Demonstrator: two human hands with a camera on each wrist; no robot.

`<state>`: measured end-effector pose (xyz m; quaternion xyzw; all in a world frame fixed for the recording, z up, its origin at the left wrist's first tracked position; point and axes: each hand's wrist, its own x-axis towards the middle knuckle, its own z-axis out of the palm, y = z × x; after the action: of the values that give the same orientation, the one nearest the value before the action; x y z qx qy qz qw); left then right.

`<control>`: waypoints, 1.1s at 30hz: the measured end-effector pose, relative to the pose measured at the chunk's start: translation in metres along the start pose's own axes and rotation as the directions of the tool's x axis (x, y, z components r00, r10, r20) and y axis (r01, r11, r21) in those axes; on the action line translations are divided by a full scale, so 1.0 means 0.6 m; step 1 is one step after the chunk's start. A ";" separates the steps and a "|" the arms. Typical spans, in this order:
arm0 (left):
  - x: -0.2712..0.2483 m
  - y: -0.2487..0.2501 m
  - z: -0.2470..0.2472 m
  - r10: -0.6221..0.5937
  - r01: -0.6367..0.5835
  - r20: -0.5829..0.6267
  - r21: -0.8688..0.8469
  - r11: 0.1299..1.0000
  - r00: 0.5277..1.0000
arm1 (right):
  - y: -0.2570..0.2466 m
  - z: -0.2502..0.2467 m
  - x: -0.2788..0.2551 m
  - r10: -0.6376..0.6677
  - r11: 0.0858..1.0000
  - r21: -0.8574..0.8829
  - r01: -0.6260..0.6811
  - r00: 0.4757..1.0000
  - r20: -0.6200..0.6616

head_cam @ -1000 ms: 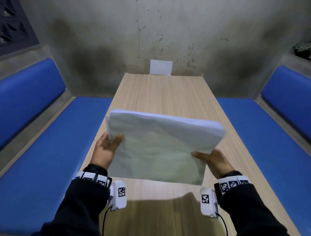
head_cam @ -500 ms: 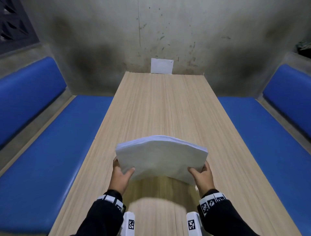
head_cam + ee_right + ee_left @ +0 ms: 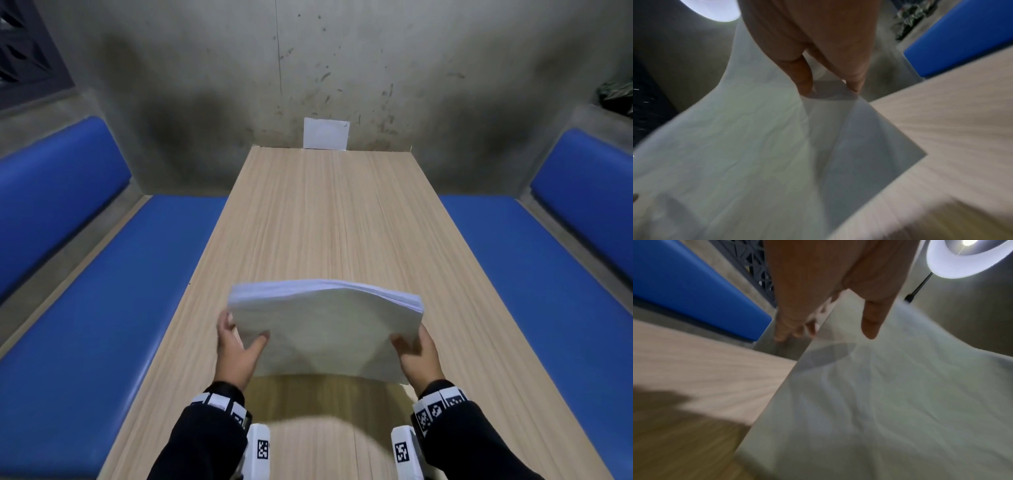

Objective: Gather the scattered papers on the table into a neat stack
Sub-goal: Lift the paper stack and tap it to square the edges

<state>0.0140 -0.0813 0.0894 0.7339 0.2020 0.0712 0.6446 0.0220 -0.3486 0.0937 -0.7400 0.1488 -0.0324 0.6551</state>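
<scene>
Overhead, a round lamp lit a stained concrete wall and blue padded benches flanking the long wood-grain table. Above its near end the stack of papers was held tilted — left hand and right hand each pinching a side edge, thumb on the near face, fingers behind. One white sheet leaned against the wall at the far end.
</scene>
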 end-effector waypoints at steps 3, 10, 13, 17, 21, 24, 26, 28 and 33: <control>-0.007 0.063 -0.001 0.205 -0.173 -0.097 0.265 0.949 0.974 | -0.052 -0.008 0.001 -0.231 0.943 -0.225 0.247 0.968 0.094; -0.031 0.170 0.055 0.552 -0.631 0.310 0.312 0.710 0.774 | -0.166 0.010 -0.017 -0.551 0.715 -0.370 0.593 0.804 0.223; -0.030 0.173 0.046 0.430 -0.449 0.231 0.032 0.893 0.873 | -0.158 -0.011 -0.007 -0.477 0.797 -0.424 0.430 0.879 -0.004; -0.028 0.151 0.024 0.317 -0.266 0.195 -0.250 0.931 0.928 | -0.125 -0.039 0.004 -0.139 0.988 -0.064 0.143 0.988 0.068; -0.030 0.134 0.025 0.286 -0.199 0.233 -0.336 0.920 0.929 | -0.119 -0.014 0.000 -0.180 0.943 0.317 0.103 0.958 0.224; -0.033 0.116 0.024 0.269 -0.182 0.261 -0.315 0.932 0.927 | -0.111 0.007 -0.007 -0.187 0.941 0.311 0.133 0.971 0.149; -0.028 0.089 0.026 0.208 -0.134 0.247 -0.283 0.950 0.947 | -0.090 0.019 -0.015 -0.143 0.956 0.276 0.097 0.978 0.152; -0.031 0.061 0.032 0.138 -0.073 0.250 -0.253 0.965 0.958 | -0.061 0.031 -0.020 -0.065 0.971 0.238 0.025 0.984 0.164; -0.037 0.051 0.037 0.075 -0.012 0.257 -0.238 0.971 0.963 | -0.043 0.042 -0.015 -0.022 0.984 0.178 -0.001 0.992 0.127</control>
<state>0.0085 -0.1130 0.1192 0.6598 0.0880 0.0104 0.7462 0.0244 -0.3194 0.1167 -0.6801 0.0990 -0.0014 0.7264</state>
